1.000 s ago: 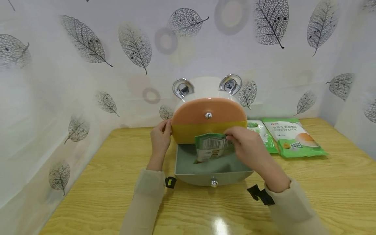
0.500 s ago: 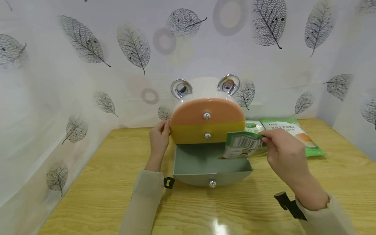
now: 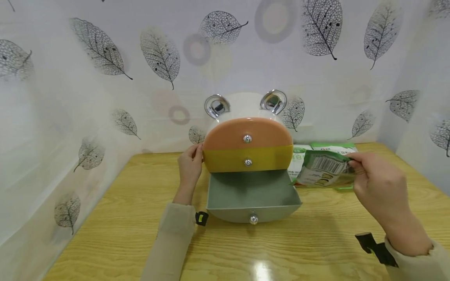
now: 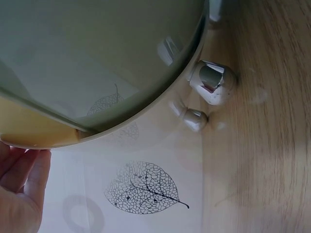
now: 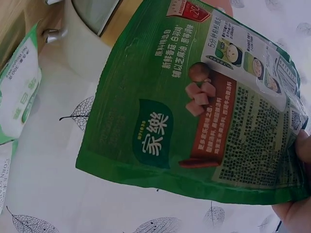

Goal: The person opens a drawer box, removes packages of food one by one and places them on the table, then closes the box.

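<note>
A small frog-shaped drawer box (image 3: 247,130) has orange and yellow drawers pushed in, and its grey-green bottom drawer (image 3: 253,195) is pulled out with nothing visible inside. My left hand (image 3: 190,166) rests on the box's left side, fingertips touching its edge beside the yellow drawer; the left wrist view shows these fingers (image 4: 36,174) at the rim. In my right hand (image 3: 381,187), thumb and fingers pinch the right edge of a green soup-mix packet (image 3: 325,169). The packet is held up to the right of the drawer, overlapping the bags behind. Its printed back (image 5: 194,111) fills the right wrist view.
Behind the packet, a white-and-green bag (image 3: 297,160) and a corn starch bag (image 3: 334,147) lie on the wooden table (image 3: 140,218), right of the box. A leaf-patterned cloth (image 3: 158,109) hangs behind and along the sides.
My right hand has lifted the packet out of the bottom drawer and carried it to the right, in front of the bags. My left hand has stayed at the box's side.
</note>
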Demonstrator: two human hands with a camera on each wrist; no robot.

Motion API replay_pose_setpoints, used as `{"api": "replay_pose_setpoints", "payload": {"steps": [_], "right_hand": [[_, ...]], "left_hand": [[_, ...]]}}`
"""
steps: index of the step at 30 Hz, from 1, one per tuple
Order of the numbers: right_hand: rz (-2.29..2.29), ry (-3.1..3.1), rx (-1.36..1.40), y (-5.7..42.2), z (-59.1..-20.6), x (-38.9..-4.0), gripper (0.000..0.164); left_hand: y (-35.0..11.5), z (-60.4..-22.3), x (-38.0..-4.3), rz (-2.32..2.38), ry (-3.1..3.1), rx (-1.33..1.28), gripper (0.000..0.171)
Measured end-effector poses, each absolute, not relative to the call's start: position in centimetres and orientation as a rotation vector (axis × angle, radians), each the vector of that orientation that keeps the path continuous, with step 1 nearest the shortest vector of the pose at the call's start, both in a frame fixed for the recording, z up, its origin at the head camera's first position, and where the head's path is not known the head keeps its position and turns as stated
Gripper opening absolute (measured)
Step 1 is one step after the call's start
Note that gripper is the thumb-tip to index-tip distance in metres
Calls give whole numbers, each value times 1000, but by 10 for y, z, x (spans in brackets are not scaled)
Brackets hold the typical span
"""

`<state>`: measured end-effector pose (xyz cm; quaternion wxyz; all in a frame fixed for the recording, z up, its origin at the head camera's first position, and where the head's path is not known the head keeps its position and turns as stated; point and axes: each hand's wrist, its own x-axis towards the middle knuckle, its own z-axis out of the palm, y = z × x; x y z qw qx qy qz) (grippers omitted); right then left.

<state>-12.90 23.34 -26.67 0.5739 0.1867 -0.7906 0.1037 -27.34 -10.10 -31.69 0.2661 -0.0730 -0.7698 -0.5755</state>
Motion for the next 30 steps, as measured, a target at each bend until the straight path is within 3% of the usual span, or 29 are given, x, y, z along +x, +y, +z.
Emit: {"api": "replay_pose_setpoints", "payload": {"steps": [10,16,25,30], "right_hand": [[254,-1902,438,243,-270,-137,49],[260,-1932,396,248,-272,-140,4],[255,-2217,378,257,-274,-143,12],[293,-2501,366,265,-278,-149,8]], "left_hand": [[-101,-318,-274,-1551,-2088,-195,23],[-101,-318,-274,-1551,-2082,-205,23],[-102,-318,-275,-1565,-2092,-200,24],[-102,-318,-275,-1549,-2090,-209,23]]}}
